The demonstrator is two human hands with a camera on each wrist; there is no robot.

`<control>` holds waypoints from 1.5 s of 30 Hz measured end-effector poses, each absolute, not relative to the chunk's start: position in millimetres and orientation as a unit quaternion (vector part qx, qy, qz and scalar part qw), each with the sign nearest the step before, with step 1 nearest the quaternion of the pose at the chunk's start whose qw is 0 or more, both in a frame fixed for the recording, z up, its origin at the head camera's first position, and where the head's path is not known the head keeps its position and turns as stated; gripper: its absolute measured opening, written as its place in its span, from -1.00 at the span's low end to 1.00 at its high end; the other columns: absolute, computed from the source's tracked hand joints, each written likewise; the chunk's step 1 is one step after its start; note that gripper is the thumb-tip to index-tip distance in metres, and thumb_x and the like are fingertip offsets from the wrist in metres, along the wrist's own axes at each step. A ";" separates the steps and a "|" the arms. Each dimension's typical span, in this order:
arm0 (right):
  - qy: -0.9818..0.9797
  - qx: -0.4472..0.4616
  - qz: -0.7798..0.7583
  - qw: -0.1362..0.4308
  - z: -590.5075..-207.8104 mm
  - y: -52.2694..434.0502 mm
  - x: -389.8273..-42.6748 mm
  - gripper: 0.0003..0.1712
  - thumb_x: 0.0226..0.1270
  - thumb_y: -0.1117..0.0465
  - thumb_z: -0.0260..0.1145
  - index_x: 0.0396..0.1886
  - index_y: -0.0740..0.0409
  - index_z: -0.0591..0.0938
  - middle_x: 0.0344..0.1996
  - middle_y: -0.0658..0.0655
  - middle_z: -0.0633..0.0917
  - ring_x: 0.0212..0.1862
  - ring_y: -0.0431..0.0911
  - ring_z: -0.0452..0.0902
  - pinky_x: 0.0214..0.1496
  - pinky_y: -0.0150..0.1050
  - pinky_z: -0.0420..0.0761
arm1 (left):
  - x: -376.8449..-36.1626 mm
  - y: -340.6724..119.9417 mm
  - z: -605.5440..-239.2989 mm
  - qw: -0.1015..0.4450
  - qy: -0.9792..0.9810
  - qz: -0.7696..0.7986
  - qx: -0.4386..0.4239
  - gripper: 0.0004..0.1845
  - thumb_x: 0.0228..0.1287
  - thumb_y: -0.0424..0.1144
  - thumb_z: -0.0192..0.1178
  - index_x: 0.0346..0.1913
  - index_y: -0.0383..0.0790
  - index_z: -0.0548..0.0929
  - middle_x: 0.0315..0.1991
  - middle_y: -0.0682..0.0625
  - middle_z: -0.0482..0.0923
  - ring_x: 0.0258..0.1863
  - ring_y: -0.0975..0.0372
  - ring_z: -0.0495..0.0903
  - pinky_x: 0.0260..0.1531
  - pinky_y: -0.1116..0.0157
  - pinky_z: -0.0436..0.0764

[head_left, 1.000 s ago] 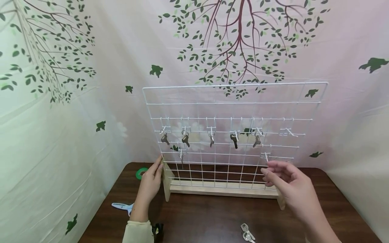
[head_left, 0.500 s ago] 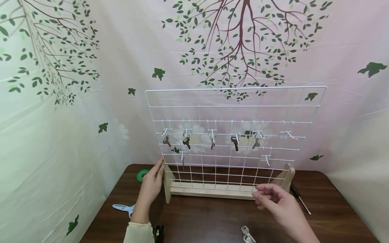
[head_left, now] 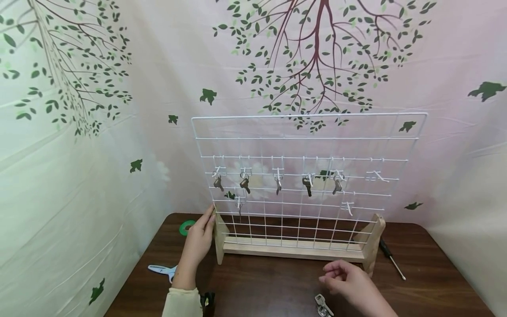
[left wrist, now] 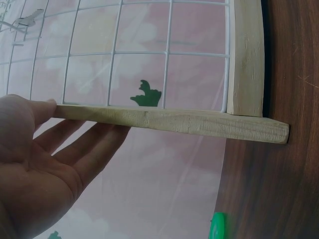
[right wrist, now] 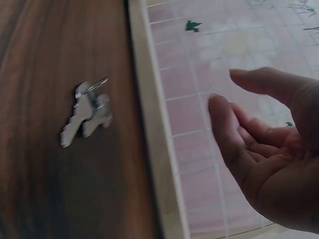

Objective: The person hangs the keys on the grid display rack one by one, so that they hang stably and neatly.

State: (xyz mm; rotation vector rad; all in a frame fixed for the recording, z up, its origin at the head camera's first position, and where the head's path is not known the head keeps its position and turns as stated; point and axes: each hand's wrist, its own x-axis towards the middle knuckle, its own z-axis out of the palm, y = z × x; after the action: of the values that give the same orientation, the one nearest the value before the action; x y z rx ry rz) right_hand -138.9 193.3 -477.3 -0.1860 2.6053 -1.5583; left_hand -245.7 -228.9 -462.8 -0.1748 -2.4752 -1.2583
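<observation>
A white wire grid [head_left: 309, 115] stands in a wooden base [head_left: 293, 252] on the brown table. My left hand [head_left: 198, 241] grips the upright left side piece [left wrist: 174, 122] of that stand, thumb on one face and fingers on the other. Low over the table, in front of the stand, my right hand [head_left: 350, 281] has its fingers loosely bent with nothing between them. Close to it lie a few loose silver keys [right wrist: 79, 114] with a ring. Several keys, among them a dark one [head_left: 307, 186], hang from white hooks on the grid.
Bare hooks [head_left: 379, 176] show at the grid's right side. A screwdriver [head_left: 392, 259] lies right of the stand. On the left are a green tape roll [head_left: 186, 227], pale blue scissors [head_left: 160, 269] and a black object [head_left: 207, 300]. A printed curtain surrounds the table.
My right hand has come down and left from the lower right hook to near the keys on the table. The left hand stays on the stand.
</observation>
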 end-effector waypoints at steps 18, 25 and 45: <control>0.874 -0.094 -0.449 0.162 -509.3 201.4 -146.9 -0.78 0.35 0.14 0.49 -0.25 0.20 0.67 -0.45 -0.02 0.66 -0.45 -0.21 0.57 -0.45 -0.36 0.57 | -245.9 -230.8 -460.0 0.184 -0.875 -0.443 -0.070 -0.46 0.76 -0.12 0.00 0.66 -0.08 0.35 0.57 -0.20 0.42 0.50 -0.14 0.50 0.37 -0.19 0.60; 0.887 -0.110 -0.416 0.166 -517.2 202.2 -147.2 -0.78 0.32 0.11 0.52 -0.36 0.10 0.65 -0.51 -0.07 0.62 -0.52 -0.26 0.46 -0.51 -0.39 0.44 | -246.6 -229.9 -461.1 0.179 -0.875 -0.445 -0.064 -0.46 0.76 -0.11 -0.01 0.67 -0.04 0.34 0.57 -0.20 0.41 0.51 -0.14 0.50 0.37 -0.20 0.60; 0.885 -0.123 -0.407 0.191 -521.5 192.9 -146.5 -0.70 0.17 0.12 0.63 -0.43 0.11 0.64 -0.50 -0.01 0.64 -0.46 -0.21 0.46 -0.48 -0.38 0.40 | -244.8 -229.2 -461.6 0.176 -0.875 -0.446 -0.064 -0.46 0.76 -0.12 -0.01 0.66 -0.05 0.34 0.57 -0.19 0.41 0.51 -0.13 0.50 0.37 -0.20 0.60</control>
State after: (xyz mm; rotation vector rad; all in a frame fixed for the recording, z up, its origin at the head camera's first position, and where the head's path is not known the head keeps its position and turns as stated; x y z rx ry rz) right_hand -146.5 192.9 -521.5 -0.3462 2.4855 -1.1445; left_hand -244.8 -229.2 -461.6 -0.1823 -2.4779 -1.2621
